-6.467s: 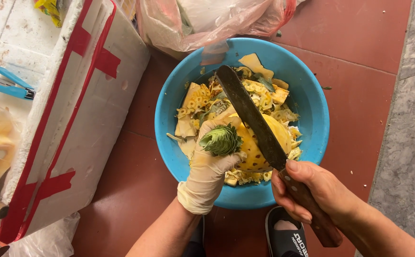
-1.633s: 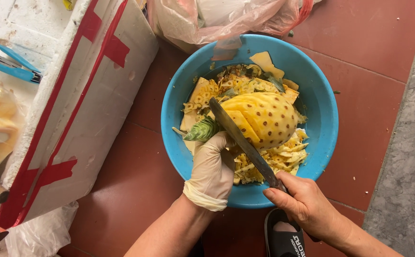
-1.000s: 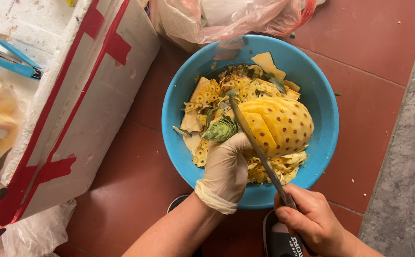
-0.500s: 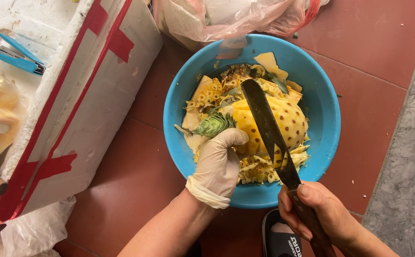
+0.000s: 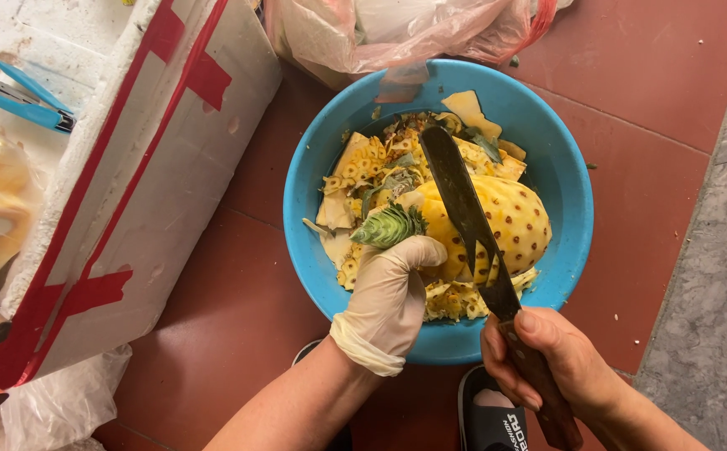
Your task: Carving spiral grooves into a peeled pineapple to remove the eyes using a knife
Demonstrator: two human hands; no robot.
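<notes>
A: The round blue plastic basin (image 5: 564,209) at upper centre holds the peeled yellow pineapple (image 5: 505,221), resting on parings.

B: The gloved left hand (image 5: 388,288) pinches its green crown stub (image 5: 388,225); the bare right hand (image 5: 547,355) is wrapped around the long dark wooden-handled knife (image 5: 464,209). Shallow, angled cuts away from the glove seem wisest.

Brown-dotted yellow pineapple (image 5: 509,221), blue basin (image 5: 560,179)
</notes>
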